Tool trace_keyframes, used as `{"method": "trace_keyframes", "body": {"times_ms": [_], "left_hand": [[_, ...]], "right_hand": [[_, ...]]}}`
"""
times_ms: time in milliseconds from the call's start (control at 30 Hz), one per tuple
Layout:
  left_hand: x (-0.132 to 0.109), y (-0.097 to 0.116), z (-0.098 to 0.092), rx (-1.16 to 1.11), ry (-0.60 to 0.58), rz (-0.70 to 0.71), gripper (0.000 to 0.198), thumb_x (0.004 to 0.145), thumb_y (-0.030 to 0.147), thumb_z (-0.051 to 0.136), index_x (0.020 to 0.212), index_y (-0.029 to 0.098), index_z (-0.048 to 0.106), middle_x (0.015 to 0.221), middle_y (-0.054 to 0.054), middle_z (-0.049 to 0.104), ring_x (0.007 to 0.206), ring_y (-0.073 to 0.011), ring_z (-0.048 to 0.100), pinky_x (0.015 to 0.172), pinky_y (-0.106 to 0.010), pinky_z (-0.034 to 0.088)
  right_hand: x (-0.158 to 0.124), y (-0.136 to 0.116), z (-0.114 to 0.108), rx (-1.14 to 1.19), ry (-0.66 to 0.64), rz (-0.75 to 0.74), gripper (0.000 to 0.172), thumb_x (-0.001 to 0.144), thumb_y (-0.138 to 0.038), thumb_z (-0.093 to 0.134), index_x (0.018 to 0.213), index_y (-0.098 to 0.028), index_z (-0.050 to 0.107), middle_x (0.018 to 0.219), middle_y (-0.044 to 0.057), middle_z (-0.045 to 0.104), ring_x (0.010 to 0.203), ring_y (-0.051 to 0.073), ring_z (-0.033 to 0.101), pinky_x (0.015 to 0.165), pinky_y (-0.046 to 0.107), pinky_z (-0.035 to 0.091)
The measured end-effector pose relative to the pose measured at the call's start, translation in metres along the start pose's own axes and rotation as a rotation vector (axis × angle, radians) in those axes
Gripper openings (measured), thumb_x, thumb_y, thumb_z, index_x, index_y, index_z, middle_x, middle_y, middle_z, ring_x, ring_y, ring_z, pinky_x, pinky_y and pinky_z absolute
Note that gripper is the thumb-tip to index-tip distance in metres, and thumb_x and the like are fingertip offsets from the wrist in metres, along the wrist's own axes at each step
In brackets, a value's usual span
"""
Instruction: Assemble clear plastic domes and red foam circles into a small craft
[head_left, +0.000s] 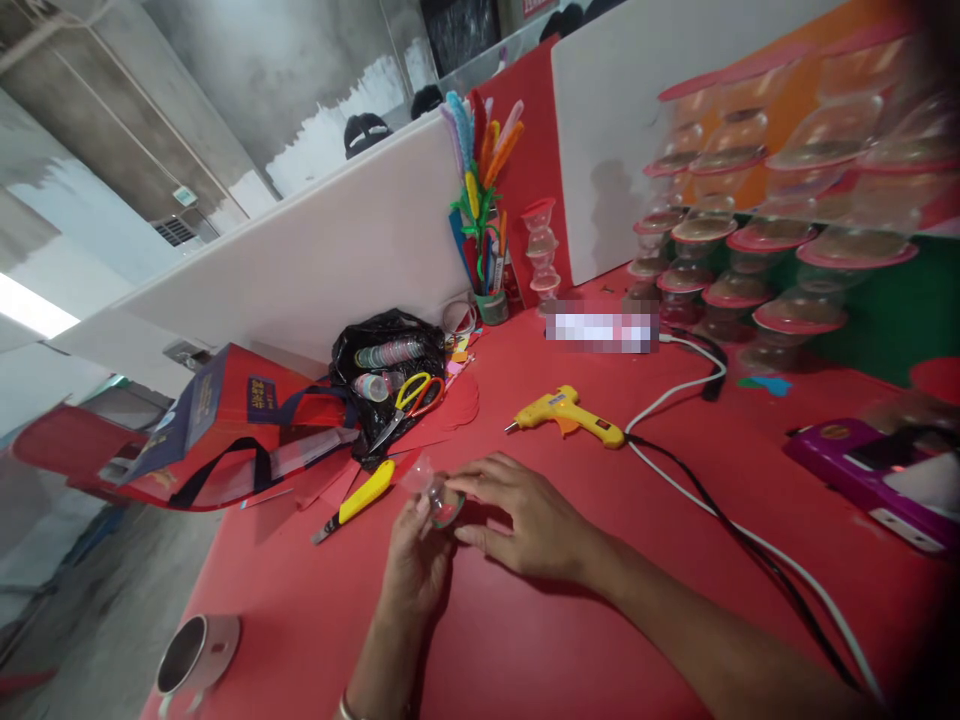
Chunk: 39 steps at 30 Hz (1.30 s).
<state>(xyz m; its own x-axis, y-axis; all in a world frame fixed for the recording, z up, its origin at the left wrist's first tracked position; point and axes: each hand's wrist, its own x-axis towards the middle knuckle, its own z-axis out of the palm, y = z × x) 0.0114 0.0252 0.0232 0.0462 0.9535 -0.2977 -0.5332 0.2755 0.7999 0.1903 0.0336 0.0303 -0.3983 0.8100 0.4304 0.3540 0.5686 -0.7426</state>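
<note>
My left hand [420, 550] is closed around a small clear plastic cup piece [445, 505] with a green rim, tilted above the red table [510, 640]. More clear plastic, flared like a second cup, sticks out past the fingertips. My right hand [517, 510] reaches over from the right, thumb and fingers apart, fingertips at the cup's rim; I cannot tell how firmly they touch it. A yellow utility knife [364, 495] lies left of the hands. Beyond them is a yellow glue gun [566, 413], its nozzle pointing left.
A black plastic bag [360, 345] holds stacked cups, beside scissors [409, 400]. Stacked cup towers [780, 240] stand at right, near a purple device [877, 480]. Cables [720, 510] cross the right side. A mug [199, 655] sits near the left edge, a red bag [240, 420] behind.
</note>
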Motion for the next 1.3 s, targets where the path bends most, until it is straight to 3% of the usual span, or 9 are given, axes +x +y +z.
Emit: {"method": "trace_keyframes", "body": {"times_ms": [167, 400, 667, 800, 900, 1067, 1167, 1300], "left_hand": [[0.005, -0.005, -0.005, -0.001, 0.063, 0.055, 0.050, 0.052, 0.034, 0.094, 0.095, 0.017, 0.075, 0.097, -0.006, 0.074, 0.087, -0.0185, 0.068, 0.084, -0.030, 0.053], [0.009, -0.011, -0.007, -0.027, 0.062, 0.111, 0.048, 0.049, 0.036, 0.095, 0.088, 0.019, 0.073, 0.080, -0.002, 0.073, 0.070, -0.0146, 0.067, 0.068, -0.026, 0.053], [0.003, -0.008, 0.001, 0.058, 0.006, 0.092, 0.052, 0.048, 0.028, 0.095, 0.093, 0.016, 0.074, 0.088, -0.005, 0.075, 0.081, -0.0171, 0.069, 0.080, -0.028, 0.053], [0.001, -0.008, 0.002, 0.062, 0.032, 0.090, 0.046, 0.050, 0.022, 0.094, 0.090, 0.016, 0.073, 0.084, -0.003, 0.074, 0.076, -0.0142, 0.067, 0.078, -0.027, 0.052], [0.002, -0.010, -0.002, 0.047, -0.015, 0.087, 0.045, 0.055, 0.025, 0.092, 0.094, 0.017, 0.072, 0.086, -0.004, 0.073, 0.077, -0.0159, 0.068, 0.078, -0.029, 0.053], [0.004, -0.012, -0.008, -0.026, -0.097, 0.145, 0.051, 0.061, 0.026, 0.089, 0.107, 0.025, 0.069, 0.112, -0.006, 0.072, 0.100, -0.0217, 0.068, 0.091, -0.037, 0.052], [0.004, -0.012, -0.008, -0.031, -0.117, 0.143, 0.049, 0.061, 0.027, 0.090, 0.105, 0.028, 0.070, 0.116, -0.005, 0.072, 0.100, -0.0217, 0.069, 0.091, -0.037, 0.052], [0.001, -0.009, -0.005, 0.023, -0.125, 0.098, 0.053, 0.059, 0.029, 0.091, 0.108, 0.025, 0.072, 0.112, -0.007, 0.073, 0.098, -0.0220, 0.068, 0.087, -0.033, 0.053]], "right_hand": [[0.000, -0.001, 0.002, 0.005, -0.037, 0.008, 0.045, 0.085, -0.035, 0.066, 0.129, -0.025, 0.060, 0.125, 0.007, 0.064, 0.114, 0.024, 0.055, 0.097, 0.043, 0.048], [-0.002, 0.002, 0.011, -0.006, 0.000, 0.055, 0.051, 0.084, -0.040, 0.068, 0.131, -0.023, 0.057, 0.126, 0.009, 0.064, 0.115, 0.024, 0.058, 0.098, 0.043, 0.049], [-0.001, 0.008, 0.015, -0.024, 0.059, 0.140, 0.049, 0.086, -0.046, 0.065, 0.129, -0.024, 0.058, 0.127, 0.009, 0.064, 0.116, 0.025, 0.059, 0.099, 0.045, 0.049], [-0.001, 0.008, 0.017, 0.014, 0.036, 0.125, 0.052, 0.081, -0.042, 0.071, 0.129, -0.027, 0.058, 0.127, 0.008, 0.064, 0.115, 0.025, 0.060, 0.099, 0.044, 0.049], [-0.001, 0.010, 0.020, 0.049, 0.046, 0.149, 0.054, 0.080, -0.040, 0.072, 0.130, -0.027, 0.057, 0.128, 0.008, 0.063, 0.117, 0.026, 0.059, 0.101, 0.045, 0.049], [0.000, 0.011, 0.020, 0.197, 0.090, 0.290, 0.057, 0.080, -0.047, 0.070, 0.131, -0.023, 0.057, 0.129, 0.011, 0.062, 0.110, 0.026, 0.064, 0.092, 0.041, 0.054], [0.002, 0.007, 0.017, 0.383, 0.075, 0.433, 0.065, 0.078, -0.050, 0.070, 0.134, -0.020, 0.055, 0.121, 0.012, 0.067, 0.097, 0.024, 0.068, 0.082, 0.037, 0.057], [0.005, -0.001, 0.012, 0.683, -0.052, 0.403, 0.054, 0.082, -0.051, 0.067, 0.126, -0.019, 0.061, 0.119, 0.009, 0.069, 0.110, 0.025, 0.064, 0.095, 0.038, 0.052]]}}
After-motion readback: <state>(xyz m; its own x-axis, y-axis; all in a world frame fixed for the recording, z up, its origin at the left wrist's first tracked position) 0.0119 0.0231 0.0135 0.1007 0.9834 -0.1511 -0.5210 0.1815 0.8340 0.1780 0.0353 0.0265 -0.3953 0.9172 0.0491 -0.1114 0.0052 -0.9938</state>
